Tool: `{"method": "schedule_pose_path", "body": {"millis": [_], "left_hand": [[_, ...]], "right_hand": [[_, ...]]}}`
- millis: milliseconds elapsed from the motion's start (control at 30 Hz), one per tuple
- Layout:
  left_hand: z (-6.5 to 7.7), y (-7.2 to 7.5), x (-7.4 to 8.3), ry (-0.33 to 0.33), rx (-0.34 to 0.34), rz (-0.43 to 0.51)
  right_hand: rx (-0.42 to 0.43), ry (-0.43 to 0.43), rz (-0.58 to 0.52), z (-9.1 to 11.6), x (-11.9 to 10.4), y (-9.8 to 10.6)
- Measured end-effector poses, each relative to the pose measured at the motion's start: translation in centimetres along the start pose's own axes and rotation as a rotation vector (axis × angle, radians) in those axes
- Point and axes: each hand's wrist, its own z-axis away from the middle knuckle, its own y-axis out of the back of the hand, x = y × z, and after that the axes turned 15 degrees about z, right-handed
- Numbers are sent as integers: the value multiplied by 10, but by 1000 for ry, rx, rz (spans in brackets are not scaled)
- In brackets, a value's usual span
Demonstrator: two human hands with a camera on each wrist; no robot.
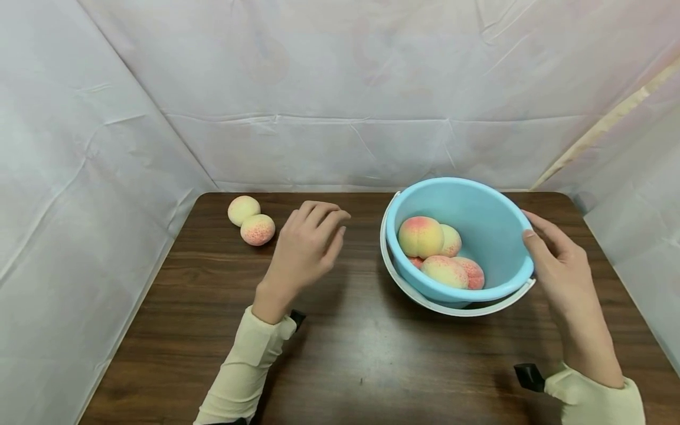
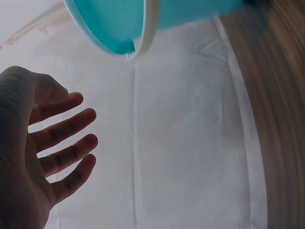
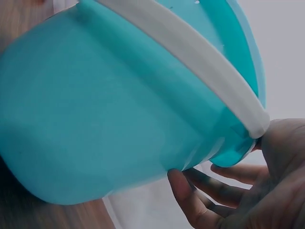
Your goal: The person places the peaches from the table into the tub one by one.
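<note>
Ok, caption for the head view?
Right grip holds a light-blue plastic bucket of round pink-yellow peaches; left grip hovers near two more.

- left sleeve (image 1: 241, 360): pale cream, kinda wrinkled along the forearm, ends right at the wrist
- small black nub (image 1: 298, 319) poking out by that cuff, can't tell what it is from here
- right sleeve (image 1: 600, 398): same cream colour, cuff looks a bit loose
- chunky black piece (image 1: 529, 376) sticking out beside that one too, sorta angular
- left hand (image 1: 308, 241) and right hand (image 1: 565, 277): both bare
</note>
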Motion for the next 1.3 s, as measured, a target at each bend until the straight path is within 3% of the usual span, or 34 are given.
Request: {"method": "schedule_pose_path", "body": {"millis": [200,600,667,900,1300], "left_hand": [[11,10,-15,70,-22,-6],[32,21,-41,136,-52,-20],[35,22,-45,153,-57,-34],[46,27,-56,198,-66,-82],[67,35,-80,289,-81,-178]], "right_hand": [[7,15,-160,1,-3,6],[-83,99,0,-10,-2,22],[-102,96,-12,-11,-2,23],[-156,89,-284,-11,0,25],[-160,98,-247,-10,-1,23]]}}
